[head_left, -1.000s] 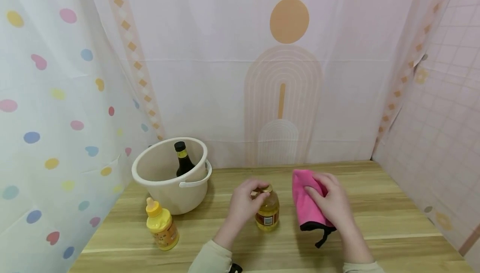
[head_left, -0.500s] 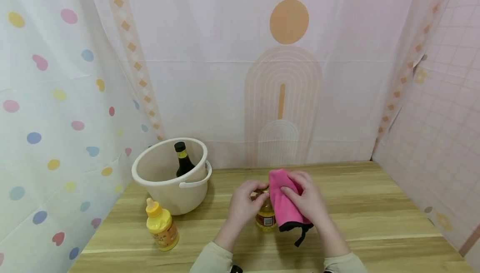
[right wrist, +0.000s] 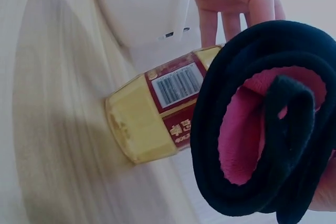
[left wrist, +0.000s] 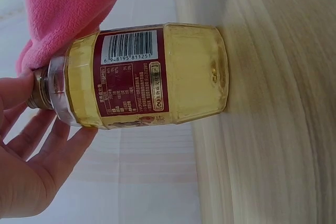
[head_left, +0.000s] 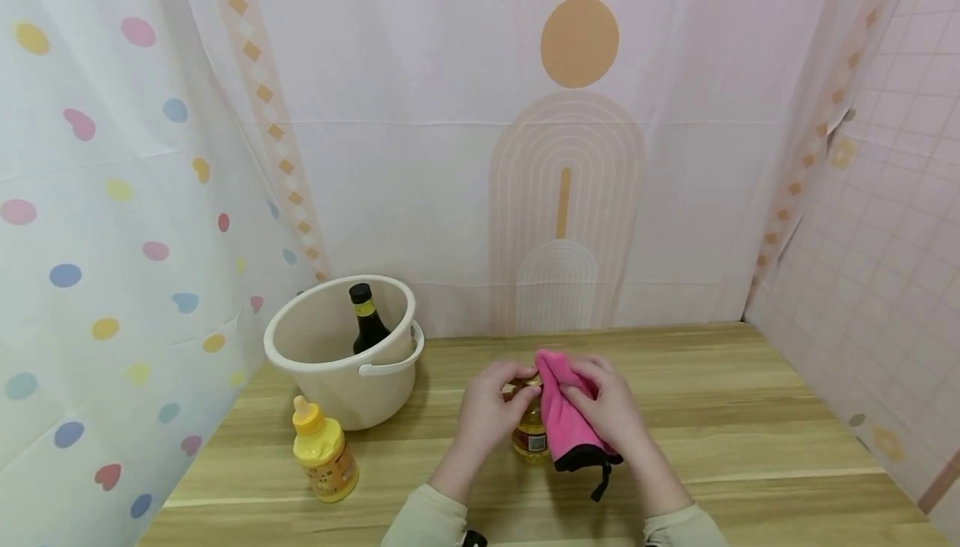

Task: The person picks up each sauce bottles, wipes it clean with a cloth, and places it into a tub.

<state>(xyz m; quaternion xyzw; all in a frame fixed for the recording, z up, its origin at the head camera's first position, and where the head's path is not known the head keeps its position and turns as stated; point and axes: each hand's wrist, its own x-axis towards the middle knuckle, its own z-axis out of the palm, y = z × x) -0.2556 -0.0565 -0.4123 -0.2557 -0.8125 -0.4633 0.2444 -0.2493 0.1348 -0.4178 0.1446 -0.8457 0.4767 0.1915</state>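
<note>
My left hand [head_left: 486, 409] pinches the neck and cap of a small bottle of yellow oil [head_left: 531, 440], which stands upright on the wooden table. Its dark red barcode label shows in the left wrist view, with the brown cap [left wrist: 38, 88] near my thumb. A folded pink cloth [head_left: 564, 418] with black edging and a black loop is held in my right hand [head_left: 611, 407]. The cloth touches the bottle's upper right side and partly covers it. In the right wrist view the folded black edge [right wrist: 207, 145] hides most of my right hand.
On the left is a cream bucket [head_left: 352, 393] with its handle down and a dark bottle [head_left: 369, 326] inside. A yellow squeeze bottle [head_left: 326, 459] stands in front of it. Curtains [head_left: 420, 197] hang behind the wooden table [head_left: 750, 430].
My right hand has moved left with the pink cloth, from apart to against the oil bottle, then slightly down. My left hand has stayed on the bottle's top.
</note>
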